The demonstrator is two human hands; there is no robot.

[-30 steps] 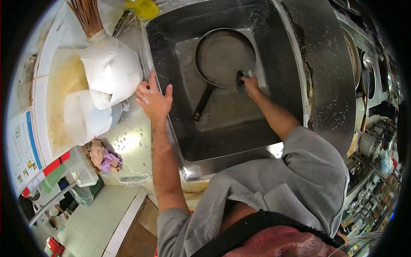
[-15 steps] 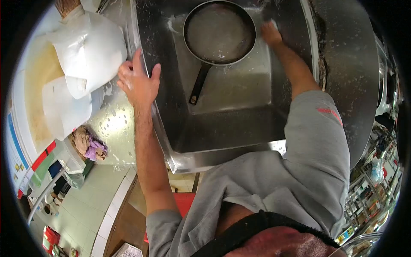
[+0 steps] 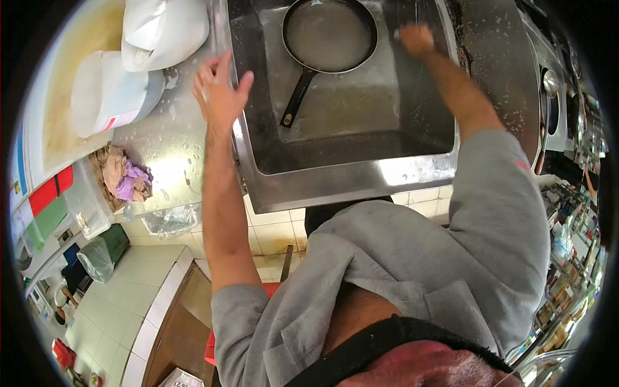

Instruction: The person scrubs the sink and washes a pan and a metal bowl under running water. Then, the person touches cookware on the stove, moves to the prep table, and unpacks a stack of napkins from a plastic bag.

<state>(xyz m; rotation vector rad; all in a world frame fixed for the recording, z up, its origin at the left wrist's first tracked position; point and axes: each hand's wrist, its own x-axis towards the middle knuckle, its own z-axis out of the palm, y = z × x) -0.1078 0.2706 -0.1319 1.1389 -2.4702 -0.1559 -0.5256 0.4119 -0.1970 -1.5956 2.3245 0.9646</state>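
Note:
A dark frying pan (image 3: 330, 35) with a black handle (image 3: 298, 97) lies in the metal sink (image 3: 361, 147), with cloudy liquid in it. My left hand (image 3: 222, 95) rests at the sink's left rim, fingers spread and thumb out, holding nothing. At the right inner wall is my right hand (image 3: 418, 40), blurred by motion and with its fingers curled. A small pale patch shows at its fingertips; what it is I cannot make out. The right hand is apart from the pan.
Cut white plastic jugs (image 3: 115, 93) stand on the wet counter (image 3: 171, 138) left of the sink. Below them lies a crumpled brown and purple cloth (image 3: 129, 174). A clear plastic bag (image 3: 171, 220) hangs at the counter edge. A ladle (image 3: 550, 84) is at the far right.
The whole view has shifted, so the sink and pan sit higher in the picture. My right hand has moved along the right wall of the sink. My left hand stays by the left rim.

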